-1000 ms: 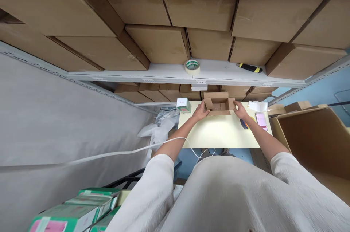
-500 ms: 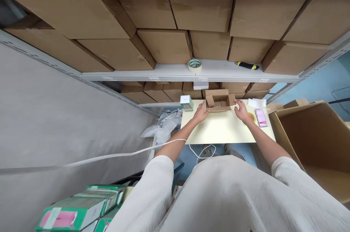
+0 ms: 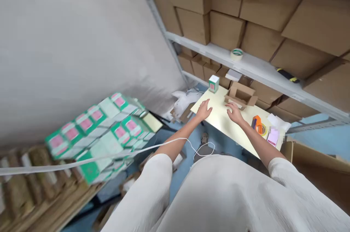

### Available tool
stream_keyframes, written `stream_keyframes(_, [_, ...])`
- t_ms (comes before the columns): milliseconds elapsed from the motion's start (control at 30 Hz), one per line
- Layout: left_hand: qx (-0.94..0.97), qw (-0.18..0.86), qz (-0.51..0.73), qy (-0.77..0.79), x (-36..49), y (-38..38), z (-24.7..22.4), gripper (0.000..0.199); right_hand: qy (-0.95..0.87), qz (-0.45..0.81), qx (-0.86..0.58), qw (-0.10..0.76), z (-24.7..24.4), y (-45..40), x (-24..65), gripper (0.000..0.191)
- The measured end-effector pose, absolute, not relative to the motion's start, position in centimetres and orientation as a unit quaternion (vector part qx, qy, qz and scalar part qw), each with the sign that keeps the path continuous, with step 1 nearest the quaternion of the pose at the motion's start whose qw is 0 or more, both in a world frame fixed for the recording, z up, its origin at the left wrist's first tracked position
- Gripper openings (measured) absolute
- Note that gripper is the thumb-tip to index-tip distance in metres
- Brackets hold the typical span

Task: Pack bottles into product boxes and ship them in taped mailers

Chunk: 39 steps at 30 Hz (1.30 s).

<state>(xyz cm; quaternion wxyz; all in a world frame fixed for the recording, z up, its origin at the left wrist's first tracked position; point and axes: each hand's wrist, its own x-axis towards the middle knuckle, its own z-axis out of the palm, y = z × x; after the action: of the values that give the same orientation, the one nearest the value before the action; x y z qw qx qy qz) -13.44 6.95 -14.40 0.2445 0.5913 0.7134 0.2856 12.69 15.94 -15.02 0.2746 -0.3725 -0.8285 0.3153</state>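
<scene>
An open cardboard box (image 3: 240, 93) with its flaps spread stands at the back of the cream table (image 3: 218, 113). My left hand (image 3: 203, 110) hovers over the table's left part, fingers apart and holding nothing. Just in front of the box is my right hand (image 3: 234, 112), also with fingers spread and nothing in it; whether it touches the box I cannot tell. A small green and white box (image 3: 213, 83) stands at the table's far left corner. To the right of my right hand lie an orange tape dispenser (image 3: 257, 124) and a pink card or packet (image 3: 272, 136).
Shelves of brown cartons (image 3: 226, 30) rise behind the table, with a tape roll (image 3: 236, 54) and a utility knife (image 3: 287, 75) on one ledge. Many green and white boxes (image 3: 106, 144) are stacked at left. A large carton (image 3: 314, 162) stands right. A white cable (image 3: 109, 156) crosses in front.
My view has swung left, bringing the stacked green boxes into sight. My left hand has come away from the cardboard box, and my right hand has shifted from its right side to its front.
</scene>
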Motion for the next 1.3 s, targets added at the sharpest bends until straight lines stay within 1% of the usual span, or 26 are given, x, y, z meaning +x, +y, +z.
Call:
stream_keyframes(200, [0.511,0.220,0.282,0.782,-12.6,-7.2,-14.2,0.058,-0.875,0.362,-0.244,0.211,-15.4,8.8,8.8,0.033])
stream_keyframes(367, [0.421,0.194,0.290,0.837,-13.0,-19.2,-14.1,0.056,-0.895,0.392,-0.134,0.167,-15.9,1.8,4.8,0.033])
stream_keyframes(467, [0.372,0.182,0.297,0.860,-12.9,-26.2,-14.3,0.053,-0.899,0.404,-0.095,0.140,-16.3,-2.9,3.2,0.033])
stream_keyframes(700, [0.294,0.181,0.323,0.881,-11.6,-41.6,-16.5,0.053,-0.910,0.394,-0.072,0.104,-18.3,-14.7,2.5,0.032])
stream_keyframes(833, [0.259,0.188,0.335,0.886,-10.2,-50.6,-18.3,0.056,-0.911,0.396,-0.076,0.086,-19.8,-22.3,2.8,0.032])
stream_keyframes(967, [0.237,0.197,0.337,0.890,-9.1,-59.2,-19.1,0.056,-0.907,0.406,-0.085,0.074,-20.3,-29.7,2.6,0.033])
stream_keyframes(1133, [0.202,0.201,0.324,0.902,-10.0,-66.5,-19.5,0.054,-0.905,0.414,-0.074,0.060,-20.7,-36.3,1.1,0.033])
stream_keyframes(1300, [0.171,0.199,0.326,0.908,-12.7,-69.8,-21.0,0.055,-0.905,0.419,-0.052,0.042,-22.7,-39.2,-2.7,0.033])
